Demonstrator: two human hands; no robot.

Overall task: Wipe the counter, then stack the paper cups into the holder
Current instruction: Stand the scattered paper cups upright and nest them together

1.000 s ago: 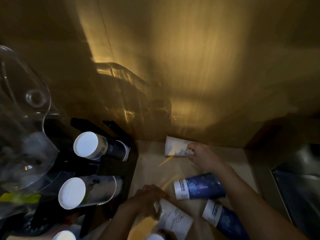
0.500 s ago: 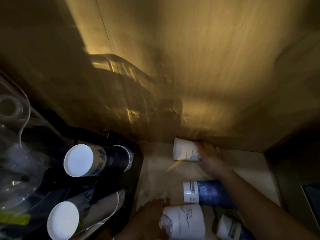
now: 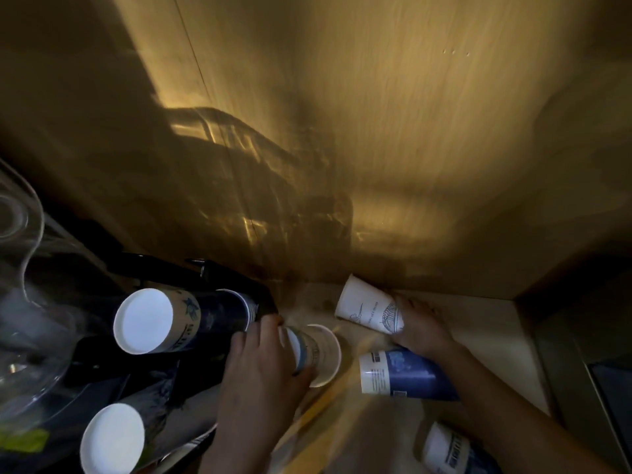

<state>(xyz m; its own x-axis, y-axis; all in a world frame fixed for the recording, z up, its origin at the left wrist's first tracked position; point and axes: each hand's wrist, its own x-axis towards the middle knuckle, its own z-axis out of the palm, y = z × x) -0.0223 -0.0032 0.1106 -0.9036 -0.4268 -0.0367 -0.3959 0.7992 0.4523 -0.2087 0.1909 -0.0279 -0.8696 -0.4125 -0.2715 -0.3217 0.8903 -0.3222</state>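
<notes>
Matt paper on the white cup (image 3: 367, 307) at centre right, printed with fine dark line drawings. Matt paper too on the blue cup (image 3: 403, 376) below it, with a white band of print at one end, and on the blurred cup (image 3: 316, 354) at centre, pale inside. Flat, dull white bases on the two cup stacks (image 3: 160, 321) (image 3: 113, 437) at lower left, their sides printed dark blue. Black, faintly shiny holder (image 3: 219, 271) around them, probably plastic. Clear, glossy plastic or glass (image 3: 20, 268) at far left, catching highlights. Smooth, wood-grained wall panel (image 3: 376, 131) across the upper frame, softly sheened under warm light. Pale, smooth, matt counter (image 3: 478, 323) at right.
</notes>
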